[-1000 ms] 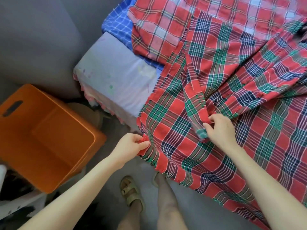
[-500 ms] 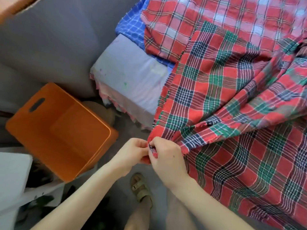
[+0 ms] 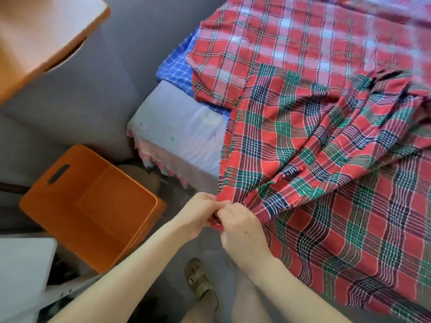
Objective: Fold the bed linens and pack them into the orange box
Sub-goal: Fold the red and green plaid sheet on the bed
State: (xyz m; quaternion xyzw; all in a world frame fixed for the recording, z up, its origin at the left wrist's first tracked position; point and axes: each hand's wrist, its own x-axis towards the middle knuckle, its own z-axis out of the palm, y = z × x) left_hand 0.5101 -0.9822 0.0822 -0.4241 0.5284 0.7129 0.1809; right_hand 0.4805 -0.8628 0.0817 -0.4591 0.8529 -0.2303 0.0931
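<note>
A red, green and navy plaid sheet [image 3: 326, 173] covers the near part of the bed and hangs over its edge. My left hand [image 3: 198, 213] and my right hand [image 3: 240, 227] meet at the bed's near corner, both pinching corners of this sheet together. A paler red plaid cloth [image 3: 268, 50] lies further up the bed, with a blue checked cloth [image 3: 177, 68] under its left edge. The orange box [image 3: 70, 183] stands empty on the floor to the left of my hands, tilted with its mouth facing me.
The mattress [image 3: 177, 136] in a pale lilac cover shows bare at the bed's left edge. A grey wall is behind the box. An orange-edged board [image 3: 35, 36] juts in at top left. White items [image 3: 21, 269] sit at bottom left. My sandalled foot [image 3: 200, 280] is below.
My right hand carried a corner of the plaid sheet leftwards to my left hand, folding the sheet over itself. Both hands now hold the corners together. The view shifted left.
</note>
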